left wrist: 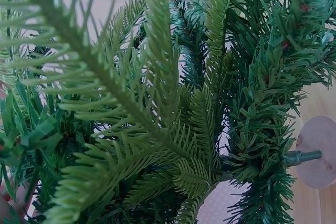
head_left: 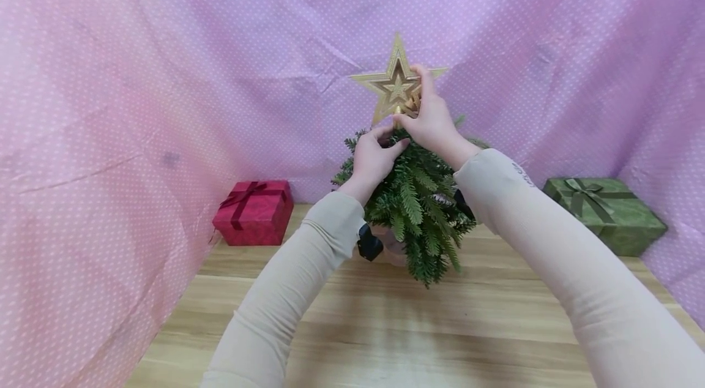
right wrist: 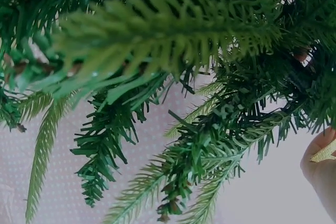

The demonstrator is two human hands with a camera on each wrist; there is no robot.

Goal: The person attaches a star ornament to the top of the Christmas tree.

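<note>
A gold star tree topper (head_left: 398, 88) stands upright at the top of a small artificial Christmas tree (head_left: 413, 198). My right hand (head_left: 432, 122) grips the star at its lower right, with the thumb near its base and a finger up along its right side. Just below, my left hand (head_left: 374, 158) curls its fingers and thumb around the tree's tip. Green branches (left wrist: 168, 103) fill most of the left wrist view. In the right wrist view, a finger (right wrist: 320, 174) shows at the right edge against a bit of gold; branches hide the rest.
A red gift box (head_left: 256, 213) with a dark ribbon sits at the back left of the wooden table (head_left: 341, 327). At the back right is a green gift box (head_left: 611, 213) with a bow. Pink dotted cloth (head_left: 220, 70) hangs behind and at the sides.
</note>
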